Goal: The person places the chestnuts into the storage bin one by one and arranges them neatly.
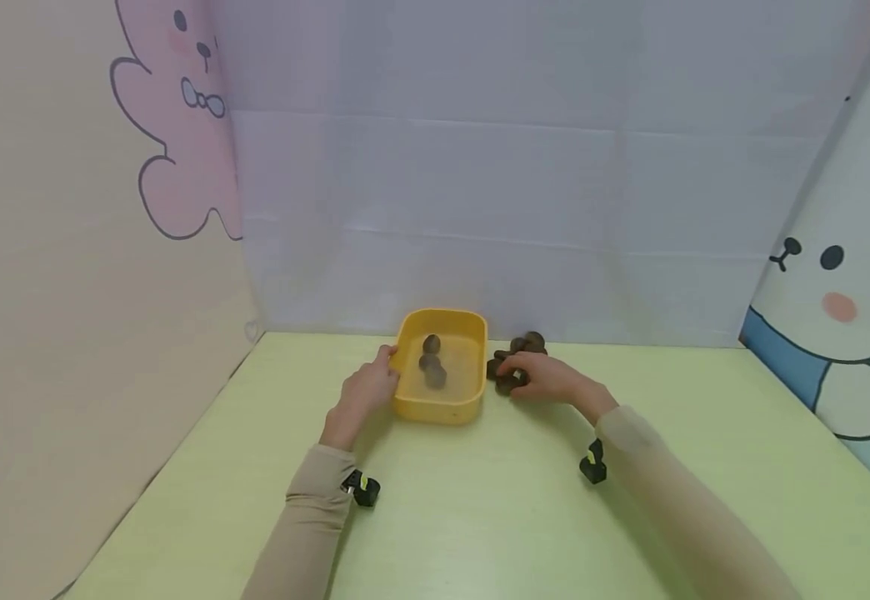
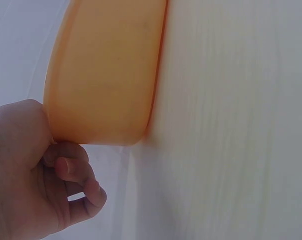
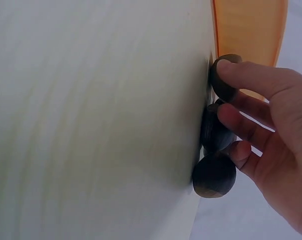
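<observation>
A yellow plastic box [image 1: 438, 412] stands near the back edge of the table. My left hand [image 1: 366, 387] grips its left side, thumb over the rim and fingers curled against the outer wall. Several brown chestnuts [image 1: 436, 377] lie inside it. Just right of the box, my right hand [image 1: 549, 377] is over a small group of chestnuts [image 1: 533, 341]. Thumb and index finger pinch one chestnut [image 3: 224, 90] in the right wrist view. The other fingertips touch two more, a dark chestnut [image 3: 214, 131] and a chestnut with a paler base [image 3: 214, 176].
The pale green table [image 1: 472, 508] ends at a white cloth wall [image 1: 435, 192] close behind the box. Side panels with cartoon animals flank it. A small black camera sits on each wrist, the left camera [image 1: 365, 490] and the right camera [image 1: 593, 463].
</observation>
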Available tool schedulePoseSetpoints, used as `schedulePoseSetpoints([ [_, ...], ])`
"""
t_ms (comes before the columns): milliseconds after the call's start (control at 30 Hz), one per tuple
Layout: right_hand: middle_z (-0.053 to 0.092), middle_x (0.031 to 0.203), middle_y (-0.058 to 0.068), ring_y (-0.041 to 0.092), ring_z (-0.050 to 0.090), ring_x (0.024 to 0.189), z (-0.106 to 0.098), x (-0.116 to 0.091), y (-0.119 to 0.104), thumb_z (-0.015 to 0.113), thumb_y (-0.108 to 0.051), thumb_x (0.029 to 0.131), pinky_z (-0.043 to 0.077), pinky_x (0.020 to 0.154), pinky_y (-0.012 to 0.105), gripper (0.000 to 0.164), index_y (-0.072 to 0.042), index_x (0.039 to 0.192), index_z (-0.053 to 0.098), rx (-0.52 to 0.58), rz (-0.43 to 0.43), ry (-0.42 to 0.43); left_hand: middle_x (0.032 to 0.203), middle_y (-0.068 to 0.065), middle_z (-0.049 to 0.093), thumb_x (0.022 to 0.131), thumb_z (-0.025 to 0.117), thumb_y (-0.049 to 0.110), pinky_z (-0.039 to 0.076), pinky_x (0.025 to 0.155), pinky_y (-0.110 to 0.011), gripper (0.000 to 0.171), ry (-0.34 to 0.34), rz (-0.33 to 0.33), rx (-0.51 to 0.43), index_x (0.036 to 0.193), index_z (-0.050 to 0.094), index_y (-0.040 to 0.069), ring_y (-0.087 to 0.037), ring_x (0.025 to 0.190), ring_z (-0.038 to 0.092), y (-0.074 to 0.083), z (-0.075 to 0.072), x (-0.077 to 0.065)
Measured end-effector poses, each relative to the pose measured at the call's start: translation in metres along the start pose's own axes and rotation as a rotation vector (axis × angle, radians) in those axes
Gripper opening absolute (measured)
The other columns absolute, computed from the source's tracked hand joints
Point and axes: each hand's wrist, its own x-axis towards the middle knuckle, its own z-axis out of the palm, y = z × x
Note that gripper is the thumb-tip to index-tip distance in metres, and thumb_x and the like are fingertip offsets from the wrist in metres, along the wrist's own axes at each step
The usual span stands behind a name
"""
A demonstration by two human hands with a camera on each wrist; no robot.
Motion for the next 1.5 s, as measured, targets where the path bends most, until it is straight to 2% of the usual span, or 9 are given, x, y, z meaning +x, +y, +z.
schedulePoseSetpoints([
  [267,0.070,0.114,0.004,0.023,0.064,0.103,0.007,0.013,-0.005,0.075,-0.013,0.084,0.051,0.092,0.042,0.033,-0.010,0.116,0.069,-0.033,-0.012,0.011,0.064,-0.003,0.046,0.101,0.041,0.022,0.032,0.047,-0.029,0.049,0.001,0.001,-0.019,0.149,0.036,0.017,-0.015,0.050,0.039,-0.009,-0.004,-0.004],
  [467,0.068,0.111,0.005,0.024,0.061,0.104,0.010,0.015,-0.005,0.076,-0.014,0.083,0.050,0.092,0.041,0.033,-0.010,0.115,0.070,-0.042,-0.021,0.041,0.066,-0.004,0.048,0.100,0.041,0.022,0.033,0.049,-0.030,0.049,-0.001,0.013,-0.008,0.149,0.037,0.015,-0.016,0.053,0.042,-0.011,-0.003,-0.003],
  [700,0.059,0.100,0.005,0.021,0.054,0.090,0.005,0.013,-0.006,0.073,-0.013,0.083,0.048,0.083,0.036,0.027,-0.012,0.110,0.073,-0.026,-0.036,0.104,0.068,-0.004,0.048,0.100,0.042,0.022,0.033,0.049,-0.029,0.049,0.001,0.012,-0.010,0.149,0.037,0.016,-0.016,0.053,0.042,-0.009,-0.002,-0.001],
  [900,0.053,0.105,0.009,0.020,0.052,0.092,-0.001,0.007,-0.010,0.073,-0.010,0.083,0.048,0.083,0.035,0.030,-0.008,0.112,0.072,0.035,0.002,0.142,0.066,-0.003,0.047,0.100,0.042,0.021,0.033,0.048,-0.029,0.050,-0.003,0.022,-0.021,0.149,0.038,0.015,-0.015,0.051,0.041,-0.007,-0.001,0.000],
  [1067,0.051,0.107,0.012,0.022,0.052,0.093,-0.002,0.003,-0.012,0.071,-0.005,0.083,0.051,0.082,0.037,0.030,-0.001,0.113,0.071,0.096,-0.018,0.172,0.067,-0.003,0.048,0.100,0.042,0.022,0.033,0.048,-0.029,0.050,-0.004,0.023,-0.018,0.149,0.037,0.016,-0.016,0.052,0.042,-0.005,0.000,0.001],
  [1233,0.056,0.111,0.013,0.022,0.054,0.093,0.000,0.006,-0.015,0.069,-0.004,0.084,0.051,0.082,0.038,0.034,0.002,0.117,0.065,0.119,-0.040,0.209,0.068,-0.004,0.048,0.100,0.041,0.022,0.034,0.049,-0.029,0.050,-0.009,0.025,-0.007,0.149,0.037,0.016,-0.017,0.053,0.043,-0.004,0.000,0.002],
  [1500,0.063,0.109,0.015,0.023,0.064,0.092,-0.003,0.011,-0.022,0.070,-0.003,0.084,0.054,0.081,0.037,0.034,0.001,0.115,0.057,0.240,-0.017,0.272,0.067,-0.004,0.047,0.100,0.041,0.022,0.032,0.049,-0.029,0.050,-0.007,0.034,-0.014,0.149,0.037,0.015,-0.017,0.052,0.041,-0.002,-0.001,0.001],
])
